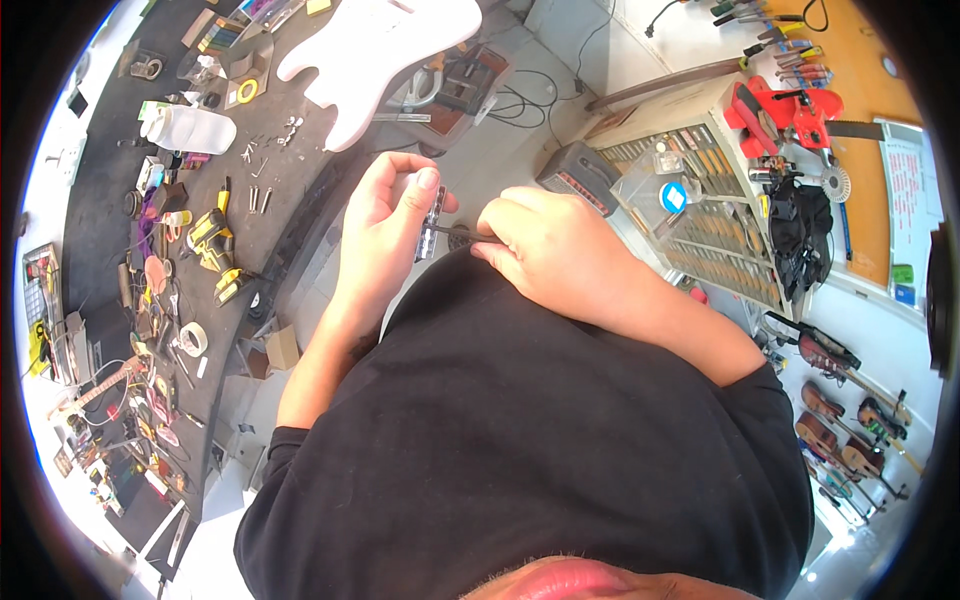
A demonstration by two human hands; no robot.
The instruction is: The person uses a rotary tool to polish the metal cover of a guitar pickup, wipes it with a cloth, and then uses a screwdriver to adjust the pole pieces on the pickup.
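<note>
My left hand point(388, 215) is closed around a small shiny metal guitar bridge point(430, 225), thumb on top, holding it in front of my chest. A row of metal segments shows along the bridge, while its upper end is hidden by my fingers. From the right, my right hand point(530, 235) pinches a tool with a thin dark shaft point(455, 234), perhaps a screwdriver. Its tip meets the bridge's edge, and its handle end is mostly covered by my fingers. Beyond my left hand, a white guitar body point(365, 55) lies over the edge of the dark workbench point(290, 185).
On the bench are a yellow drill point(212, 250), loose screws point(260, 198), a white bottle point(190, 130) and a tape roll point(192, 339). To the right stand a drawer cabinet point(690, 125) and a black amplifier point(580, 175). Guitars point(825, 435) hang beyond. Cables point(530, 105) lie on the floor.
</note>
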